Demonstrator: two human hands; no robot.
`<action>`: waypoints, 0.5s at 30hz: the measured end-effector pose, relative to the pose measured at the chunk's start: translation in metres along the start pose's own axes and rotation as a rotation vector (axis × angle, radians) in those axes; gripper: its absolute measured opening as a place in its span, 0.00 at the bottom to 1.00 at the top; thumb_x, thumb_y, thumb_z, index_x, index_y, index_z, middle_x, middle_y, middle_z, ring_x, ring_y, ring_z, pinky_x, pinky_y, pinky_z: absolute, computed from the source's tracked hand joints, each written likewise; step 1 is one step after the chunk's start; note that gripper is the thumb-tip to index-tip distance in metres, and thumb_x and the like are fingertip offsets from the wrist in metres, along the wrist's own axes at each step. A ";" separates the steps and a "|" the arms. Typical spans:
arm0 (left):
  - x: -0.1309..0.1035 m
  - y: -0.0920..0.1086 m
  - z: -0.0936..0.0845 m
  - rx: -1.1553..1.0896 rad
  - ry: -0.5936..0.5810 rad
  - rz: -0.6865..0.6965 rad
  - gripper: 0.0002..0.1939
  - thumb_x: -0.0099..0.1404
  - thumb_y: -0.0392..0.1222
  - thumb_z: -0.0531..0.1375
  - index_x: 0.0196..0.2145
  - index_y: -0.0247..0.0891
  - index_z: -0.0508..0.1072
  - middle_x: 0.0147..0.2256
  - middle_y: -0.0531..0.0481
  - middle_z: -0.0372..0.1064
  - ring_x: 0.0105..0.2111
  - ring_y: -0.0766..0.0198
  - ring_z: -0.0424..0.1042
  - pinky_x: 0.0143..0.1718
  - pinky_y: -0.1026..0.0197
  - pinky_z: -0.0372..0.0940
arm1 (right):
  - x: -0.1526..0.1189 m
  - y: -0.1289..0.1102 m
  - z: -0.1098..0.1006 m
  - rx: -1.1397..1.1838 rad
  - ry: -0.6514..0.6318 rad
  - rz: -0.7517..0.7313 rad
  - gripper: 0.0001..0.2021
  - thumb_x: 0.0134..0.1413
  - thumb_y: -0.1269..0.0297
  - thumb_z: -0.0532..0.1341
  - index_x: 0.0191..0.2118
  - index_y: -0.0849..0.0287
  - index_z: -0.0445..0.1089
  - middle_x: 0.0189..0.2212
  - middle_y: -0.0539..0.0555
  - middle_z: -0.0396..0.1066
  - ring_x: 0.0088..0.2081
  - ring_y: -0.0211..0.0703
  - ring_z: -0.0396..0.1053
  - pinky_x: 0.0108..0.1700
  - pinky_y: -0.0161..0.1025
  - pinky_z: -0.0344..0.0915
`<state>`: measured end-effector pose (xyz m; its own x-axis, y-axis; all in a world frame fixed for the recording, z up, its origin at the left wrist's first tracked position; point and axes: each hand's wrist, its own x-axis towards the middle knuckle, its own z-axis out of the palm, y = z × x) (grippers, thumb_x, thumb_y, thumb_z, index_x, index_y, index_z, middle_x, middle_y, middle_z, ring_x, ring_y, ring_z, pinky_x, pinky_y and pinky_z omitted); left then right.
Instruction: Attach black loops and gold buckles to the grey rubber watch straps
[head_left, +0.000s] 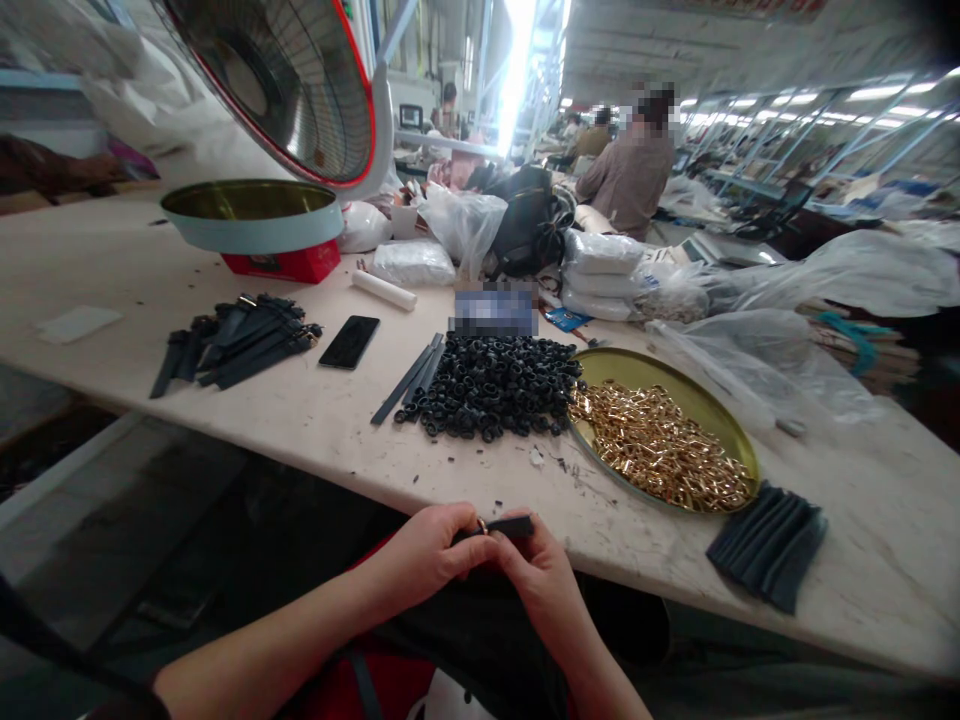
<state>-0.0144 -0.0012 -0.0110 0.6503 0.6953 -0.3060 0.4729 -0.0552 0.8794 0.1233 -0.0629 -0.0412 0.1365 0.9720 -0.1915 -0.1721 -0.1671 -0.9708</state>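
My left hand (442, 545) and my right hand (534, 560) meet at the table's front edge, both closed on one dark strap (511, 526). A small gold-coloured metal piece (482, 525) shows on the strap between my fingers; how it is attached is hidden. Just beyond my hands lies a heap of small black loops (495, 385), with a few flat dark strips (409, 380) at its left side. To the right, a round gold tray (679, 368) holds many shiny gold metal pieces (667, 445). Dark straps (769, 545) lie side by side near the right front edge.
More dark straps with metal ends (240, 340) are piled at left, near a black phone (349, 342). Behind them stand a round tin (251, 225) on a red box (285, 262) and a fan (285, 80). Plastic bags (465, 225) line the back. A person (634, 170) stands further off.
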 end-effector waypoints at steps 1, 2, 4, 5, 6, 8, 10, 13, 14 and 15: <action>0.001 0.001 -0.002 -0.004 0.008 -0.017 0.17 0.59 0.52 0.53 0.22 0.35 0.63 0.19 0.56 0.61 0.21 0.70 0.59 0.22 0.68 0.52 | -0.001 -0.003 -0.001 -0.045 -0.015 -0.042 0.08 0.47 0.60 0.61 0.29 0.58 0.64 0.22 0.46 0.65 0.26 0.36 0.62 0.29 0.33 0.59; 0.003 0.001 -0.004 -0.018 0.022 -0.042 0.17 0.58 0.52 0.53 0.23 0.35 0.63 0.19 0.56 0.61 0.21 0.70 0.60 0.22 0.68 0.53 | -0.001 -0.007 -0.002 -0.108 -0.033 -0.085 0.07 0.48 0.61 0.60 0.29 0.58 0.65 0.23 0.47 0.65 0.26 0.36 0.61 0.29 0.33 0.58; 0.008 0.001 -0.007 -0.062 0.043 -0.073 0.13 0.58 0.50 0.53 0.31 0.35 0.64 0.21 0.56 0.63 0.19 0.69 0.61 0.20 0.68 0.54 | 0.005 -0.013 -0.010 -0.253 -0.106 -0.128 0.05 0.51 0.62 0.58 0.30 0.58 0.66 0.24 0.48 0.66 0.27 0.38 0.62 0.29 0.33 0.58; 0.011 0.000 -0.008 -0.073 0.039 -0.072 0.14 0.59 0.48 0.53 0.36 0.35 0.64 0.21 0.56 0.63 0.18 0.69 0.61 0.20 0.68 0.54 | 0.011 -0.017 -0.016 -0.314 -0.138 -0.135 0.06 0.52 0.62 0.56 0.30 0.58 0.67 0.25 0.48 0.67 0.28 0.38 0.62 0.30 0.34 0.58; 0.014 0.000 -0.008 -0.069 0.019 -0.062 0.15 0.59 0.47 0.52 0.41 0.35 0.63 0.22 0.57 0.64 0.18 0.69 0.61 0.20 0.68 0.55 | 0.020 -0.020 -0.022 -0.373 -0.138 -0.145 0.07 0.53 0.62 0.55 0.31 0.58 0.67 0.25 0.49 0.67 0.28 0.39 0.63 0.31 0.35 0.59; 0.023 -0.002 -0.010 -0.020 -0.006 -0.027 0.18 0.61 0.46 0.50 0.46 0.37 0.62 0.22 0.57 0.64 0.18 0.69 0.61 0.21 0.67 0.56 | 0.045 -0.024 -0.036 -0.530 -0.029 -0.209 0.09 0.55 0.62 0.53 0.34 0.58 0.68 0.26 0.50 0.68 0.30 0.41 0.65 0.33 0.36 0.59; 0.033 -0.005 -0.010 0.017 0.047 -0.004 0.20 0.61 0.46 0.49 0.50 0.37 0.61 0.21 0.57 0.63 0.19 0.68 0.62 0.25 0.66 0.57 | 0.077 -0.023 -0.049 -0.779 0.138 -0.319 0.09 0.55 0.63 0.52 0.35 0.58 0.68 0.29 0.53 0.68 0.32 0.43 0.65 0.35 0.38 0.59; 0.049 -0.010 -0.013 0.015 0.121 0.020 0.24 0.62 0.44 0.50 0.55 0.36 0.56 0.20 0.58 0.62 0.22 0.67 0.63 0.28 0.66 0.57 | 0.119 -0.016 -0.058 -1.038 0.199 -0.381 0.06 0.51 0.69 0.54 0.32 0.58 0.69 0.30 0.55 0.66 0.32 0.44 0.63 0.37 0.39 0.56; 0.053 -0.011 -0.014 0.013 0.109 0.021 0.23 0.62 0.44 0.49 0.53 0.36 0.58 0.19 0.59 0.62 0.22 0.67 0.63 0.28 0.66 0.57 | 0.128 -0.013 -0.059 -1.059 0.198 -0.373 0.06 0.50 0.70 0.55 0.30 0.58 0.69 0.29 0.55 0.65 0.31 0.44 0.63 0.36 0.40 0.56; 0.058 -0.013 -0.015 0.010 0.093 0.017 0.20 0.62 0.45 0.49 0.50 0.36 0.62 0.18 0.58 0.61 0.22 0.68 0.63 0.27 0.66 0.56 | 0.135 -0.011 -0.059 -1.061 0.201 -0.365 0.06 0.49 0.71 0.55 0.28 0.58 0.69 0.28 0.55 0.65 0.31 0.44 0.62 0.36 0.40 0.55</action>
<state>0.0080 0.0508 -0.0345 0.6001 0.7581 -0.2555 0.4686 -0.0743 0.8803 0.2017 0.0601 -0.0646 0.1792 0.9632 0.2002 0.8090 -0.0285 -0.5871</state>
